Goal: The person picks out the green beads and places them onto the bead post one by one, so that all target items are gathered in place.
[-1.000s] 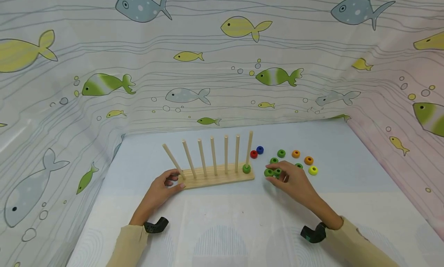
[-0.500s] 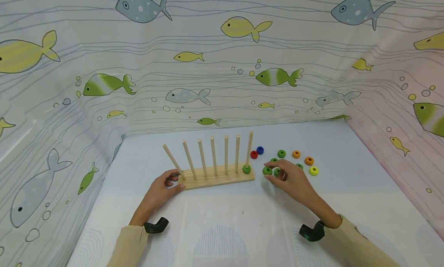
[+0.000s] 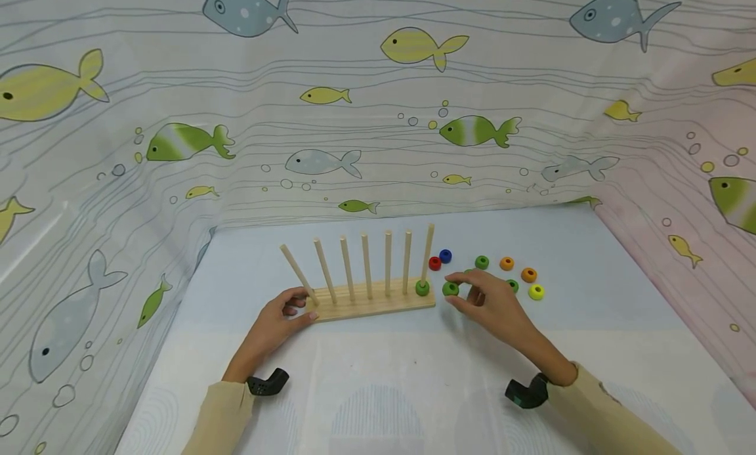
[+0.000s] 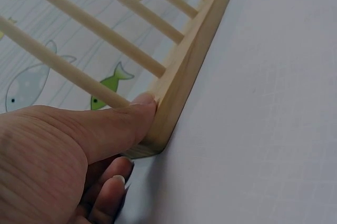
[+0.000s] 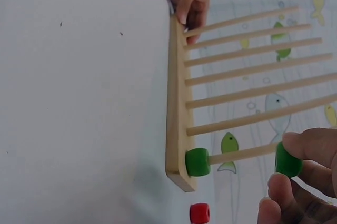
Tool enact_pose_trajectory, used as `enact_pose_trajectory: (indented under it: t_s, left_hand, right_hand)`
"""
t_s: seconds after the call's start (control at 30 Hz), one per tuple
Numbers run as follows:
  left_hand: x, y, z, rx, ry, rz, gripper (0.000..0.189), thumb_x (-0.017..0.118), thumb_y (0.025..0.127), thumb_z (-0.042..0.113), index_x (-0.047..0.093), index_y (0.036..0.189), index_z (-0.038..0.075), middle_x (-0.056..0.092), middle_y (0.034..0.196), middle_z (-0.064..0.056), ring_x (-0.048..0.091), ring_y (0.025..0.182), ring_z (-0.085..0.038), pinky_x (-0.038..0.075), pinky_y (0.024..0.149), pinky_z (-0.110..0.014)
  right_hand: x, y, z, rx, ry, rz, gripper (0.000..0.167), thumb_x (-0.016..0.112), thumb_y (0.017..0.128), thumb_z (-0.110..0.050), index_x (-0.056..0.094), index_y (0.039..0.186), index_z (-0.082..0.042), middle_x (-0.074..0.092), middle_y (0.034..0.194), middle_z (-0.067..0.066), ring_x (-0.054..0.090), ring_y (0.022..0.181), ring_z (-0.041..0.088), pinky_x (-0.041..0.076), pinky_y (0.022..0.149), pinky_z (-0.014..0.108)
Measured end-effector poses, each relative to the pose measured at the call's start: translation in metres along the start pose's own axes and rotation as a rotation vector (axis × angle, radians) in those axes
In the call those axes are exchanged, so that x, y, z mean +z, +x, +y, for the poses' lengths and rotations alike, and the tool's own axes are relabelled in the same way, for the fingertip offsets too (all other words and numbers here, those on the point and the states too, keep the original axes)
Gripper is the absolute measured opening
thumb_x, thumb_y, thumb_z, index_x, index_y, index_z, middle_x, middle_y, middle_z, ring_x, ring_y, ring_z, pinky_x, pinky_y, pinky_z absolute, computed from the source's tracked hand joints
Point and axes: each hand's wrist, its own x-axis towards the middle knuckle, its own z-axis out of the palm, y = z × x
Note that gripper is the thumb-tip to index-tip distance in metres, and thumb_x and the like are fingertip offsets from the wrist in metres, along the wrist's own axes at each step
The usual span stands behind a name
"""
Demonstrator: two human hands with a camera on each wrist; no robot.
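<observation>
A wooden peg rack [image 3: 371, 305] with a row of upright pegs stands on the table. My left hand [image 3: 282, 317] grips its left end; in the left wrist view the thumb [image 4: 113, 129] lies on the base beside the end peg. At the foot of the rightmost peg sits one green bead [image 3: 422, 288]. Just right of the rack, my right hand [image 3: 490, 297] pinches another green bead [image 3: 451, 289] between thumb and fingers. The right wrist view shows this held bead [image 5: 287, 161] close to the peg that carries the first one.
Behind the rack's right end lie a red bead [image 3: 434, 263] and a blue bead [image 3: 445, 256]. Right of them are loose green beads [image 3: 482, 262], orange beads [image 3: 529, 275] and a yellow bead [image 3: 536, 291]. A fish-patterned cloth [image 3: 378, 127] hangs behind the table.
My right hand has moved slightly left with the green bead, away from the loose beads and nearer the rack. My left hand has kept its grip on the rack's end.
</observation>
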Motion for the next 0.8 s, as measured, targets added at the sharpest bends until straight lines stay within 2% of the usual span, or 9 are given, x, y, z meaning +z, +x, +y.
enact_pose_trajectory:
  t_s: [0.3,0.57,0.8]
  left_hand:
    - [0.000,0.000,0.000,0.009,0.017,-0.005,0.063,0.079,0.093,0.037,0.053,0.145,0.012,0.057,0.132,-0.012,0.051,0.113,-0.028,0.042,0.096,-0.046]
    - [0.000,0.000,0.001,-0.011,-0.009,-0.004,0.062,0.080,0.093,0.035,0.054,0.144,0.013,0.057,0.131,-0.012,0.051,0.113,-0.028,0.042,0.097,-0.045]
    - [0.000,0.002,0.002,-0.007,-0.003,-0.002,0.060,0.079,0.093,0.032,0.054,0.144,0.011,0.058,0.130,-0.013,0.051,0.112,-0.028,0.042,0.096,-0.044]
  right_hand:
    - [0.001,0.003,-0.006,-0.011,0.031,0.016,0.040,0.086,0.086,-0.013,0.073,0.123,-0.013,0.067,0.096,-0.004,0.057,0.067,0.010,0.049,0.057,0.025]
    - [0.001,0.008,-0.011,-0.005,0.021,0.025,0.036,0.086,0.087,-0.021,0.074,0.121,-0.016,0.062,0.080,-0.007,0.055,0.065,0.011,0.048,0.055,0.026]
    - [-0.001,0.010,-0.016,-0.013,0.030,0.046,0.035,0.084,0.090,-0.021,0.074,0.122,-0.015,0.065,0.089,-0.004,0.056,0.068,0.013,0.048,0.056,0.027]
